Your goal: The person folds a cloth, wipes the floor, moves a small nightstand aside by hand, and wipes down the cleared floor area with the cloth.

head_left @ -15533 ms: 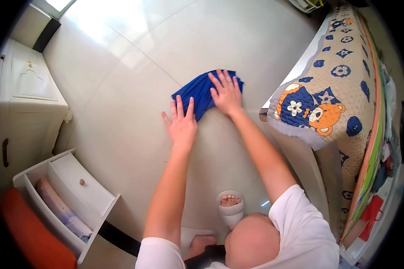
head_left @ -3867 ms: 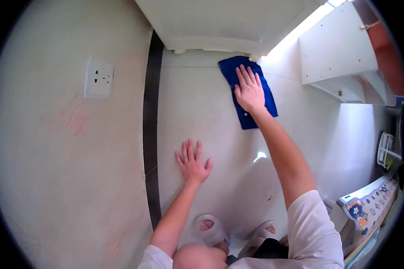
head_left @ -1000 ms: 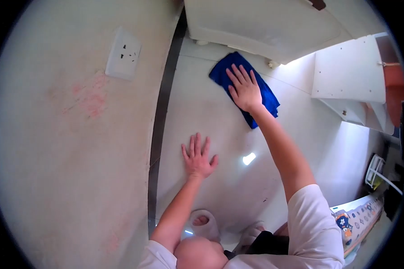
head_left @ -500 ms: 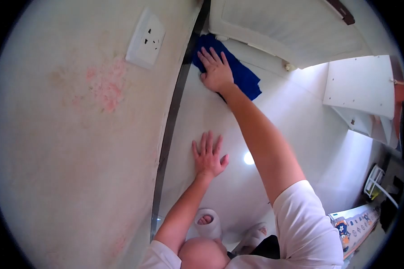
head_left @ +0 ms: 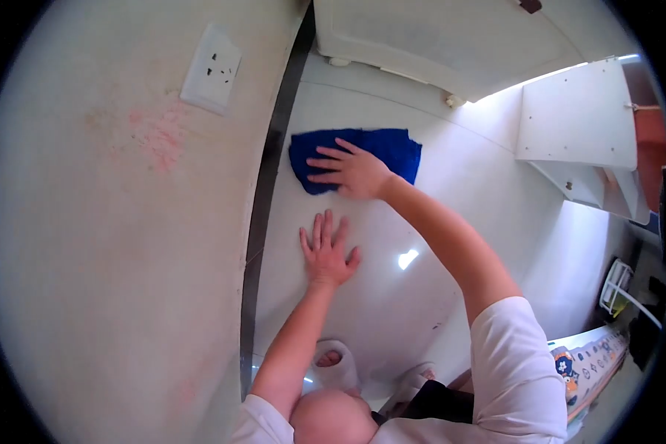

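A dark blue cloth lies spread on the pale, shiny floor, close to the dark strip along the wall. My right hand rests on the cloth's lower part, palm down, with its fingers apart and pointing left. Below the cloth, my left hand lies flat on the bare floor with its fingers spread, holding nothing.
The wall with a white socket rises at the left. A white appliance or cabinet stands at the top. At the right are a white box-like unit and a patterned box. Slippered feet show below.
The cloth has come away from the white unit at the top, down towards my left hand, and has turned to lie crosswise. My right hand has moved down with it, its fingers now pointing left.
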### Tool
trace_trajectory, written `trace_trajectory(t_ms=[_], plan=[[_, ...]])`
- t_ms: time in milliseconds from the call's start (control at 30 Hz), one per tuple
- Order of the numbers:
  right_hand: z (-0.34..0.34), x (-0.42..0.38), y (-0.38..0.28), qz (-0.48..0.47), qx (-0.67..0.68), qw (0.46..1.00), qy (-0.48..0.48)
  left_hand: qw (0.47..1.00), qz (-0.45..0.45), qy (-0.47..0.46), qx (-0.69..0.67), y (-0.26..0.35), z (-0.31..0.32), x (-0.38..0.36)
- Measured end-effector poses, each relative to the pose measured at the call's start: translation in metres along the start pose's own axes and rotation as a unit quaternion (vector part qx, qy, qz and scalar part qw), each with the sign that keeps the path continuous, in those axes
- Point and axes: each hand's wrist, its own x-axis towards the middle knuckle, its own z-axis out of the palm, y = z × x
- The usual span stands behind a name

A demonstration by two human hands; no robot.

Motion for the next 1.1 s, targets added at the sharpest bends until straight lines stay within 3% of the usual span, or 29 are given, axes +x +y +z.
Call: trace_trajectory(t_ms=[333, 400, 500, 600, 667, 733, 800, 900, 1033, 1100], plan=[[-0.032, -0.178, -0.025, 0.091, 0.015, 0.994, -0.053, 0.998, -0.022, -0.039, 0.034, -0.001, 0.003, -0.003], [-0.031, -0.222, -0.032, 0.125, 0.029, 0.992, -0.015, 0.999, -0.015, -0.029, 0.028, 0.0, 0.001, -0.002], [-0.031, -0.292, -0.014, 0.273, -0.008, 0.962, 0.032, 0.999, -0.012, -0.024, 0.026, 0.003, 0.0, 0.001], [-0.025, -0.318, 0.017, 0.453, -0.088, 0.872, 0.161, 0.999, -0.011, -0.019, 0.038, 0.003, -0.001, -0.001], [-0.016, -0.3, 0.02, 0.513, -0.125, 0.824, 0.204, 0.998, -0.013, -0.03, 0.05, 0.006, -0.002, -0.005], [-0.001, -0.281, 0.019, 0.516, -0.141, 0.816, 0.22, 0.997, -0.02, -0.046, 0.063, 0.007, -0.003, 0.0], [-0.004, -0.242, -0.019, 0.463, -0.076, 0.864, 0.181, 0.997, -0.012, -0.035, 0.066, 0.006, -0.002, 0.0], [0.012, -0.208, -0.094, 0.307, 0.0, 0.947, 0.097, 0.998, -0.006, -0.026, 0.065, 0.005, -0.001, -0.004], [0.009, -0.239, -0.113, 0.163, 0.028, 0.986, 0.02, 0.997, -0.003, -0.026, 0.074, 0.006, -0.002, -0.003], [0.002, -0.279, -0.094, 0.202, 0.045, 0.978, 0.009, 0.996, -0.004, -0.023, 0.082, 0.004, 0.003, -0.004]])
